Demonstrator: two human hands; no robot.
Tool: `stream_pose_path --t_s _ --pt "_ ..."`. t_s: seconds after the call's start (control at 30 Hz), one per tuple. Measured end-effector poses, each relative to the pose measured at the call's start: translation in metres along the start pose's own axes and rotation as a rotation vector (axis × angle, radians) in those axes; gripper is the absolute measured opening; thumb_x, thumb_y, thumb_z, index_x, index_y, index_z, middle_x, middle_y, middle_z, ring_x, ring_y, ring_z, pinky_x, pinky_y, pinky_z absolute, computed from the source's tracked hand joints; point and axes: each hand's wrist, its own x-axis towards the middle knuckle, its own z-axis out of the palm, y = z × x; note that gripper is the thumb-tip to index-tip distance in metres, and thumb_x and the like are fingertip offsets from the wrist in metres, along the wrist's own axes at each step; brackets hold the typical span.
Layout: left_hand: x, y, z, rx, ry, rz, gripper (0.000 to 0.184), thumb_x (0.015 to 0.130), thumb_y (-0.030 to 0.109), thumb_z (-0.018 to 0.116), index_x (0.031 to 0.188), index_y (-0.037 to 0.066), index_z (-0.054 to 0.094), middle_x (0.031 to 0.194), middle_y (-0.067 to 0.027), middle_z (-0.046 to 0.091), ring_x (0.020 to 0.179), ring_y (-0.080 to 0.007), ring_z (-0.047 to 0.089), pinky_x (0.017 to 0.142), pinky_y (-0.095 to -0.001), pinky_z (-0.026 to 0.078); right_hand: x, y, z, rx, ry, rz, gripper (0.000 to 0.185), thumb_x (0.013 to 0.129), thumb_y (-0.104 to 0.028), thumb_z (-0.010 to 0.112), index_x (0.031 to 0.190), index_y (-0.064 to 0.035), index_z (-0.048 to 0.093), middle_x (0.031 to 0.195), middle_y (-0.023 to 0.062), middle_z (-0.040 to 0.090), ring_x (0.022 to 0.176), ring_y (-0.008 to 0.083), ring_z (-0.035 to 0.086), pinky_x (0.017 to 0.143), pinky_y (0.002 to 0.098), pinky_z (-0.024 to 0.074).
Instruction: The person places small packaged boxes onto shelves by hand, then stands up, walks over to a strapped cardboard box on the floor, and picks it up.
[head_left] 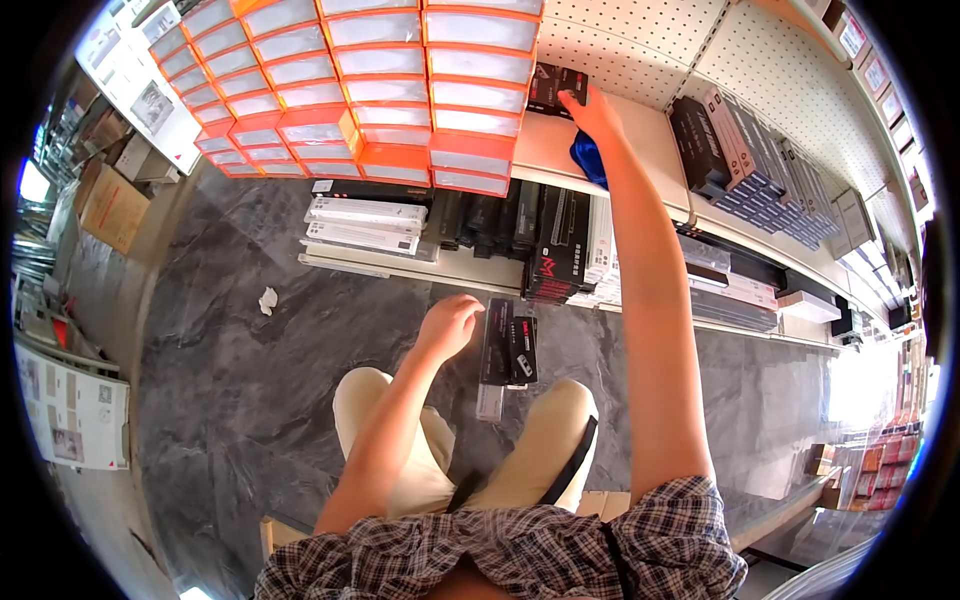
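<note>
My right hand (pixel 598 112) reaches up to the shelf, its fingers closed on the right end of a small black box (pixel 546 86) with red and white print. Just below that hand lies a dark blue cloth-like thing (pixel 588 157), partly hidden by my forearm. My left hand (pixel 448 326) is held low over the floor with its fingers curled in and nothing visible in them. To its right, a long black box (pixel 495 342) lies beside a smaller black box (pixel 523 350) with red print. A pale box end (pixel 489 403) shows below them.
Orange-framed drawers (pixel 385 92) rise at the upper left. Below, the bottom shelf holds white boxes (pixel 365 225) and upright black boxes (pixel 560 240). Rows of dark boxes (pixel 760 160) fill the right shelf (pixel 650 150). Crumpled white paper (pixel 267 300) lies on the grey floor (pixel 230 400).
</note>
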Motion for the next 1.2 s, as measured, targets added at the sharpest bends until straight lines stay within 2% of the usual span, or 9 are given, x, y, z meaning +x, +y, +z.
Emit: stream_pose_path --t_s 0.17,0.23,0.6,0.7,0.87,0.97,1.07,1.17,1.2 --pt "-0.003 -0.001 0.002 -0.007 -0.037 -0.035 0.014 0.074 0.001 0.054 0.086 0.005 0.06 0.088 -0.0081 0.062 0.084 -0.028 0.06 0.075 -0.0376 0.049 0.036 0.034 0.049 0.219 -0.258 -0.043 0.054 0.079 -0.036 0.067 0.122 -0.0068 0.053 0.096 0.0124 0.065 0.074 0.0172 0.059 0.07 0.0312 0.0471" --pt "-0.004 -0.001 0.001 -0.017 -0.065 -0.044 0.014 0.074 0.001 0.054 0.086 0.005 0.06 0.089 -0.0084 0.062 0.083 -0.0284 0.06 0.074 -0.0374 0.049 0.028 0.032 0.033 0.37 -0.437 -0.001 0.048 0.082 -0.042 0.059 0.122 -0.0171 0.054 0.112 0.0103 0.061 0.106 0.0265 0.056 0.087 0.0386 0.0442" --pt "-0.006 -0.018 0.016 0.008 -0.069 -0.129 0.012 0.077 0.002 0.053 0.086 0.005 0.06 0.089 -0.0097 0.062 0.082 -0.0296 0.06 0.07 -0.0376 0.049 -0.034 -0.037 -0.041 -0.159 0.12 -0.1 0.031 0.087 -0.029 0.051 0.116 -0.0183 0.054 0.104 0.01 0.062 0.091 0.0309 0.061 0.073 0.0419 0.0496" --pt "-0.012 -0.018 0.023 0.089 -0.176 -0.224 0.012 0.076 0.005 0.053 0.085 0.005 0.06 0.083 -0.0106 0.06 0.084 -0.0299 0.059 0.072 -0.0397 0.049 -0.096 -0.03 -0.076 0.297 0.117 -0.223 0.018 0.083 -0.02 0.056 0.099 -0.0143 0.062 0.088 0.0105 0.065 0.077 0.031 0.063 0.066 0.038 0.0498" --pt "-0.033 -0.031 0.059 0.132 -0.27 -0.19 0.017 0.077 0.007 0.054 0.092 0.004 0.06 0.09 -0.0127 0.059 0.089 -0.0321 0.057 0.076 -0.0398 0.048 -0.266 0.041 -0.043 0.454 -0.036 -0.034 0.015 0.083 -0.012 0.055 0.094 -0.007 0.064 0.09 0.0116 0.065 0.08 0.0271 0.064 0.069 0.0341 0.0498" --pt "-0.039 -0.012 0.081 -0.041 -0.327 -0.371 0.023 0.078 0.003 0.051 0.1 0.003 0.06 0.101 -0.0151 0.059 0.094 -0.0332 0.057 0.081 -0.0376 0.046 -0.369 0.082 0.01 0.105 -0.513 0.267 0.054 0.078 -0.039 0.062 0.12 -0.0088 0.048 0.105 0.0205 0.059 0.093 0.0369 0.059 0.078 0.0446 0.0489" --pt "-0.051 -0.009 0.124 -0.063 -0.401 -0.467 0.039 0.075 -0.002 0.048 0.114 0.003 0.052 0.117 -0.0205 0.052 0.107 -0.035 0.051 0.091 -0.0375 0.042 -0.425 0.053 0.02 -0.069 -0.749 0.46 0.093 0.071 -0.062 0.06 0.132 0.0024 0.032 0.123 0.0266 0.046 0.103 0.0381 0.055 0.084 0.0417 0.048" --pt "-0.057 0.003 0.144 -0.042 -0.426 -0.554 0.051 0.074 -0.002 0.048 0.124 0.006 0.044 0.128 -0.021 0.043 0.117 -0.0348 0.044 0.097 -0.0406 0.037 -0.446 0.034 0.029 -0.081 -0.753 0.509 0.089 0.07 -0.054 0.065 0.129 0.0036 0.032 0.119 0.0224 0.046 0.098 0.0364 0.059 0.079 0.0409 0.0503" --pt "-0.058 0.008 0.144 0.152 -0.365 -0.39 0.054 0.074 -0.001 0.05 0.127 0.008 0.042 0.133 -0.0191 0.038 0.122 -0.0331 0.04 0.098 -0.0449 0.035 -0.45 0.037 0.034 -0.081 -0.754 0.511 0.089 0.07 -0.054 0.065 0.129 0.0036 0.032 0.119 0.0224 0.046 0.098 0.0364 0.059 0.079 0.0409 0.0503"
